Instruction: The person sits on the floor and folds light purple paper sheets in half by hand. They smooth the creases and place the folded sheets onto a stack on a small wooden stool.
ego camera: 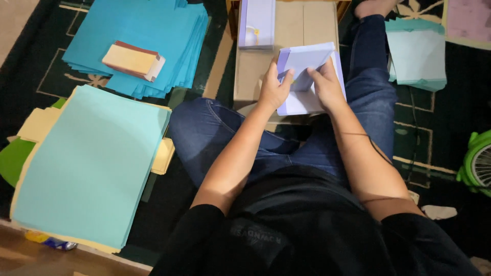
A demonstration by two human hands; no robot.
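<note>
A lavender sheet of paper (307,82) is being folded over the near end of a low cardboard board (286,41) that lies between the seated person's knees. It is pinched by the left hand (273,89) at its left edge, thumb on top and fingers curled beneath, while the fingers of the right hand (327,87) are pressed on the upper flap, which is turned partway over the lower half — the fold looks begun but not yet flattened. One finished-looking lavender folded piece (257,23) is seen at the far left corner of the board, so little appears done as yet. Much stock seems left: a fanned stack of deep blue sheets (138,41) lies at the far left of the dark patterned carpet (429,128), with a cream packet (133,60) edged in brown resting on it; a large pale turquoise stack (92,163) sits nearer, over yellow and green sheets. A smaller pale teal pile (417,53) lies beside the right knee — and a green fan (478,163) stands at the right edge.
</note>
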